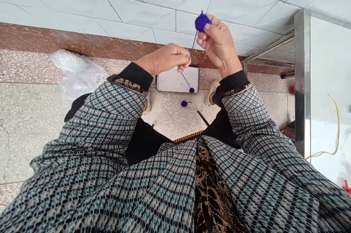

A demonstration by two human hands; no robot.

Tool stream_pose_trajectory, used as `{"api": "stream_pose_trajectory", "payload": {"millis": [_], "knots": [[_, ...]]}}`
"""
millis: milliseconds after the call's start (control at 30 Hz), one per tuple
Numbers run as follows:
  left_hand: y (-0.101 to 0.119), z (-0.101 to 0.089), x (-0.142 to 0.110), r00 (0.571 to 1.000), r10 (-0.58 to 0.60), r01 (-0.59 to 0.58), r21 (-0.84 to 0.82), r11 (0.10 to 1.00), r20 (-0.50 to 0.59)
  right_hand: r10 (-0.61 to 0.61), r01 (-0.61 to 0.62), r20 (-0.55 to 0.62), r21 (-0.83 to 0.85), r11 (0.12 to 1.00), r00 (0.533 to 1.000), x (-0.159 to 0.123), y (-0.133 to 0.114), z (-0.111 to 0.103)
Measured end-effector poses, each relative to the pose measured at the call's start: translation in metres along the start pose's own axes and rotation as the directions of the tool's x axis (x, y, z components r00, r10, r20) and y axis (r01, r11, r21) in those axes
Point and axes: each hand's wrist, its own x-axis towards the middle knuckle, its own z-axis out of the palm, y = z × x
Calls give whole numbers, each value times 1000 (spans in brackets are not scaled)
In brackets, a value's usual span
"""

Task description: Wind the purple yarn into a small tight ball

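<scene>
The left hand point(175, 59) was closer in. Its grip pinched the purple thread point(193, 44) between thumb and fingers, up above the white tray point(170, 79). The thread looked thin and bendy, like wool. It would likely have slid if held too loosely, so a fingertip pinch seemed a good hold.

The right hand point(218, 41) was higher up, to the right of the white tray. Its grip held the big purple ball point(201, 22) between the thumb and the fingers. The ball looked fluffy, soft and very light. It would likely have squashed a bit, but not cracked. Its round middle seemed the best place to hold, with a gentle squeeze.

Both arms point(104, 112) reached forward, one on each side of the white tray. The left hand bent inward with its back up. The right hand stood up, with its palm partly turned back.

Lower down, a small purple ball point(184, 104) lay on the floor point(164, 116), on the near side of the white tray. A little ball point(192, 90) showed by the white tray's near right corner, hanging or resting, I couldn't tell. The wall point(137, 6) was behind the white tray.
</scene>
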Motion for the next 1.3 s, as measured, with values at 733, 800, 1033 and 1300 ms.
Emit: {"api": "stream_pose_trajectory", "payload": {"millis": [733,800,1033,1300], "knots": [[0,-2,0,1000,-1,-1,66,998,25,41,-40,2,-186,982,999,7,15,-3],[3,-5,-2,1000,-3,5,64,998,-21,114,-49,138,-405,913,984,5,19,-7],[1,-21,-5,980,-77,88,48,995,-183,254,-50,573,-347,937,779,-7,11,-13],[-3,-8,0,998,-10,11,13,1000,-69,-64,64,-14,-23,998,998,-3,-2,-4]]}}
